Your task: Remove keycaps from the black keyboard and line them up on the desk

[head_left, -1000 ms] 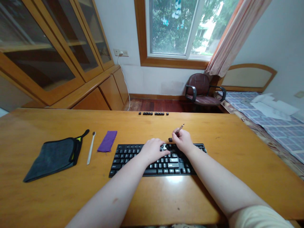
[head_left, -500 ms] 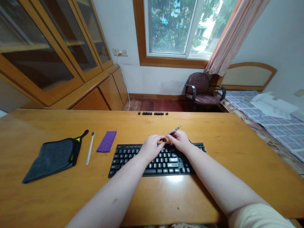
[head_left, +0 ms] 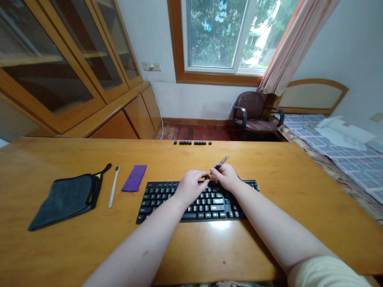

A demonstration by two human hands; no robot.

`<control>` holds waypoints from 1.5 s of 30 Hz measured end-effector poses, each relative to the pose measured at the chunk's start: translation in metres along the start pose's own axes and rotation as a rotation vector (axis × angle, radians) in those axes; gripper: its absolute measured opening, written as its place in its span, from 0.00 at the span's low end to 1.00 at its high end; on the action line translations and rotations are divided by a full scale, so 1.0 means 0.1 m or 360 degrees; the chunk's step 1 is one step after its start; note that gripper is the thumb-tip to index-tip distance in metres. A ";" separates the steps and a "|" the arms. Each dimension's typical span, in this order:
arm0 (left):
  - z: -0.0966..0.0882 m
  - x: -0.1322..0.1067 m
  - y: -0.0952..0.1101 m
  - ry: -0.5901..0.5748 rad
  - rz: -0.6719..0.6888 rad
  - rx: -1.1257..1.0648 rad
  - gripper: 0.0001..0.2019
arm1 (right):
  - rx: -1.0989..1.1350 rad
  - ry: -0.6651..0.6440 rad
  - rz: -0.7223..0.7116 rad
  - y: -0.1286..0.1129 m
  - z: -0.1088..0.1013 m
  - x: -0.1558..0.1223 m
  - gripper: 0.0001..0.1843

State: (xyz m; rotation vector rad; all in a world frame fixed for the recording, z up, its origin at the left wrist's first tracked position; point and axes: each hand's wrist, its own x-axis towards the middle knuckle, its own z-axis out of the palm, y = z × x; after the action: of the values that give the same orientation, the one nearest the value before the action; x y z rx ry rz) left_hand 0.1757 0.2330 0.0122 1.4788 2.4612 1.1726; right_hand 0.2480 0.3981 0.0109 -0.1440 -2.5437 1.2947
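A cabinet (head_left: 70,52) at ten o'clock holds shelves (head_left: 32,61); left hand (head_left: 191,185) pinches a keycap (head_left: 207,177), right hand (head_left: 228,177) grips a tool (head_left: 222,161) angled toward one.

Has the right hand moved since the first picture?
Yes: judged against the row of loose black keys, the right hand has shifted left, closer to the left hand.
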 end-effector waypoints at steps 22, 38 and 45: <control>-0.05 0.05 -0.02 0.0110 -0.0141 -0.0249 0.11 | 0.0300 -0.0032 -0.0262 -0.07 0.00 -0.03 0.16; -0.03 0.05 -0.08 0.0165 -0.0133 -0.0324 0.12 | 0.0564 -0.0103 -0.0084 -0.01 0.04 -0.03 0.21; -0.05 0.06 -0.06 0.0192 -0.0242 -0.0446 0.12 | 0.0617 -0.0054 -0.0093 0.01 0.04 -0.03 0.21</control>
State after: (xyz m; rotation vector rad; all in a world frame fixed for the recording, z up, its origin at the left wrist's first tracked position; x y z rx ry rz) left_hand 0.1660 0.2333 0.0137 1.1584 2.3101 1.5376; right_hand 0.2496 0.3951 0.0079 0.0328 -2.2501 1.7454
